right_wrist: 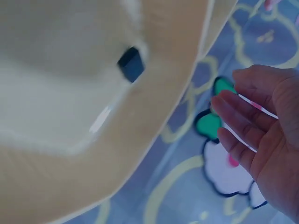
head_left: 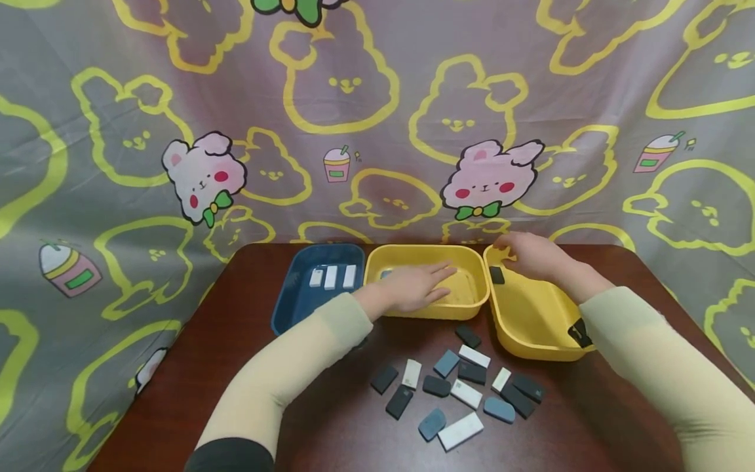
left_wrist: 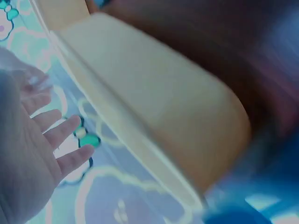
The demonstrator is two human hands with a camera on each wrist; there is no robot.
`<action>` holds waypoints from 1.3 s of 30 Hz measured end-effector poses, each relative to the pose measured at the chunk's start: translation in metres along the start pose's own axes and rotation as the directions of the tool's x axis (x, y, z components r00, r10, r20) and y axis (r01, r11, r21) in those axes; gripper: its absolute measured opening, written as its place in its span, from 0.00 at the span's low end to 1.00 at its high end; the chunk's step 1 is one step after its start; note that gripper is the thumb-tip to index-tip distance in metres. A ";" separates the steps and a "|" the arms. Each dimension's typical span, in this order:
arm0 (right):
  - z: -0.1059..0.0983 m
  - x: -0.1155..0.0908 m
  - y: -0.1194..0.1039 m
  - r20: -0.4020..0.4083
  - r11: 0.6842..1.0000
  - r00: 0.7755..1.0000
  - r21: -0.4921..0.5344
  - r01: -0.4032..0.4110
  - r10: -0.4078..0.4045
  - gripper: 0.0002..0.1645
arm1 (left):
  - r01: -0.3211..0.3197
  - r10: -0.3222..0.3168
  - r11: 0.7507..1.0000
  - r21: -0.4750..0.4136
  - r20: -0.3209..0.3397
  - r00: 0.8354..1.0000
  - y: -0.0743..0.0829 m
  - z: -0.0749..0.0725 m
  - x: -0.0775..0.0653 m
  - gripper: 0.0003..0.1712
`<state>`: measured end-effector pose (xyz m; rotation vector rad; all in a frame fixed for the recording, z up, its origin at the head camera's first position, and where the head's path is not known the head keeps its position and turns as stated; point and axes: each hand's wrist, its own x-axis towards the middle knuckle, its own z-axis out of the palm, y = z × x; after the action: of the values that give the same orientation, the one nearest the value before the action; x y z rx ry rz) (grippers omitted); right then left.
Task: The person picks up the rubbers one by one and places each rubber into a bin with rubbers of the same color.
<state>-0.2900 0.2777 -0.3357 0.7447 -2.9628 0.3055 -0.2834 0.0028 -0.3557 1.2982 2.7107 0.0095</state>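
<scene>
My left hand is over the middle yellow bin, its fingers straight and holding nothing. One blue-grey block shows at that bin's left end, partly behind the hand. In the left wrist view the left hand appears beside a yellow bin wall. Above the far end of the right yellow bin is my right hand, fingers loosely bent around nothing. Inside that bin lies a black block. The right wrist view also shows the right hand empty, with a dark block in the bin.
A blue bin at the left holds three white blocks. Several black blocks, white blocks and blue-grey blocks lie scattered on the brown table in front. A patterned curtain hangs behind the table.
</scene>
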 end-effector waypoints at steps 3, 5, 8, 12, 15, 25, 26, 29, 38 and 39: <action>-0.002 -0.009 -0.017 -0.026 0.997 0.997 -0.029 0.067 -0.068 0.17 | 0.058 -0.058 0.998 0.006 -0.037 0.998 -0.017 -0.004 -0.016 0.35; 0.000 -0.016 -0.030 -0.037 0.992 0.993 -0.046 0.114 -0.115 0.18 | 0.108 -0.106 0.994 0.032 -0.063 0.992 -0.028 -0.005 -0.026 0.35; 0.005 -0.024 -0.050 -0.038 0.984 0.985 -0.071 0.165 -0.168 0.20 | 0.212 -0.205 0.976 0.051 -0.114 0.972 -0.043 -0.005 -0.040 0.33; 0.015 -0.031 -0.074 -0.010 0.978 0.980 -0.071 0.198 -0.200 0.21 | 0.363 -0.352 0.931 0.019 -0.206 0.913 -0.062 -0.005 -0.054 0.26; 0.024 -0.034 -0.090 0.017 0.971 0.973 -0.066 0.231 -0.230 0.21 | 0.458 -0.453 0.889 -0.034 -0.217 0.864 -0.073 -0.005 -0.060 0.23; 0.055 -0.040 -0.124 0.088 0.937 0.934 -0.028 0.349 -0.345 0.15 | 0.569 -0.571 0.818 -0.083 0.001 0.821 -0.085 0.011 -0.066 0.25; 0.059 -0.040 -0.125 0.100 0.931 0.928 -0.025 0.363 -0.359 0.15 | 0.566 -0.567 0.821 -0.079 0.011 0.824 -0.085 0.013 -0.066 0.24; 0.067 -0.041 -0.126 0.151 0.918 0.909 -0.022 0.396 -0.389 0.16 | 0.561 -0.561 0.824 -0.073 0.024 0.827 -0.084 0.017 -0.064 0.24; 0.082 -0.043 -0.128 0.202 0.898 0.884 -0.048 0.438 -0.421 0.17 | 0.581 -0.581 0.812 -0.066 0.018 0.814 -0.079 0.026 -0.055 0.24; 0.083 -0.043 -0.129 0.201 0.897 0.884 -0.047 0.440 -0.423 0.16 | 0.586 -0.586 0.808 -0.070 0.019 0.810 -0.079 0.026 -0.055 0.25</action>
<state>-0.1928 0.1690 -0.3990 1.4566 -2.8323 0.0705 -0.3071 -0.0904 -0.3803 0.3890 2.9563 0.0462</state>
